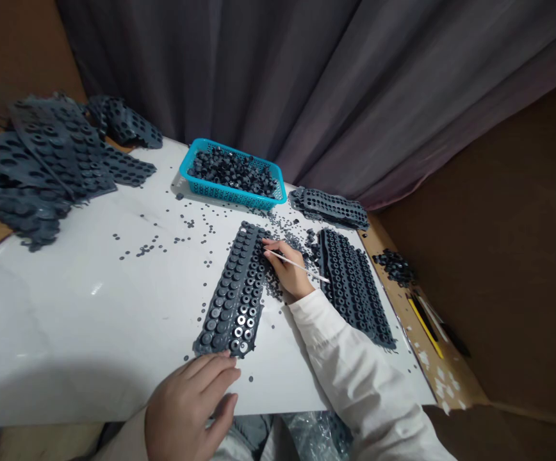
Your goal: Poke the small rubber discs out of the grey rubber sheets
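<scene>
A dark grey molded rubber sheet (232,291) with rows of round raised parts lies lengthwise on the white table. At its far right edge, my right hand (288,272) is closed on a thin white stick (297,264), whose tip is hidden by the fingers. My left hand (189,400) rests at the sheet's near end, fingers stretched out and fingertips at the edge, holding nothing. Small dark discs (285,227) lie scattered beyond and beside the right hand. To the right of that hand is a second stack of similar sheets (355,288).
A blue basket (234,197) full of small dark rubber parts stands at the back. Perforated sheets (61,153) are heaped at the left, with more (330,208) at the back right. Loose parts (394,267) and a yellow tool (425,325) lie along the right edge.
</scene>
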`<act>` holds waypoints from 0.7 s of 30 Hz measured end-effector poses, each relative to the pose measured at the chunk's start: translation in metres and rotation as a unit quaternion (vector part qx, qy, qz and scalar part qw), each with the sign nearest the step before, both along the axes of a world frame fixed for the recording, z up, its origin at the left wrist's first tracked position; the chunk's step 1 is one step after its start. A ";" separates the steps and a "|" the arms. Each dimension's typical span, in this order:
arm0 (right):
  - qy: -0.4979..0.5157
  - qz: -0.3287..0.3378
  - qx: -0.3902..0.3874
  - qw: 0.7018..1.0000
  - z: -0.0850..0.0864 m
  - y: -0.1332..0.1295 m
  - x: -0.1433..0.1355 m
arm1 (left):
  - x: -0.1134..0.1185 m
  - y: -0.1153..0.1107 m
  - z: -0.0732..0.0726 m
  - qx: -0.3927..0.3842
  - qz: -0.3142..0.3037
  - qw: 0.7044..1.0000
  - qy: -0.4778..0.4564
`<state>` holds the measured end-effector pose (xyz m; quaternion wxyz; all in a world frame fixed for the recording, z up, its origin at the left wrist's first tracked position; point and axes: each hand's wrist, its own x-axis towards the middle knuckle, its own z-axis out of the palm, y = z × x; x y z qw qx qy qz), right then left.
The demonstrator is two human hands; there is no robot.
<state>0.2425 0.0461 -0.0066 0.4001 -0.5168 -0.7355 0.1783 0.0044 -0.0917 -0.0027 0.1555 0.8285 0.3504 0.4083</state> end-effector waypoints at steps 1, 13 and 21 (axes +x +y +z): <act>0.006 0.006 -0.006 1.000 -0.002 0.000 0.000 | 0.000 0.000 -0.001 0.000 -0.002 1.000 0.001; -0.139 -0.033 0.072 0.987 -0.011 0.015 0.007 | 0.001 -0.001 0.000 -0.001 -0.005 1.000 0.000; -0.026 -0.131 0.073 0.988 0.034 0.003 -0.002 | 0.000 -0.004 -0.006 -0.016 -0.008 1.000 -0.001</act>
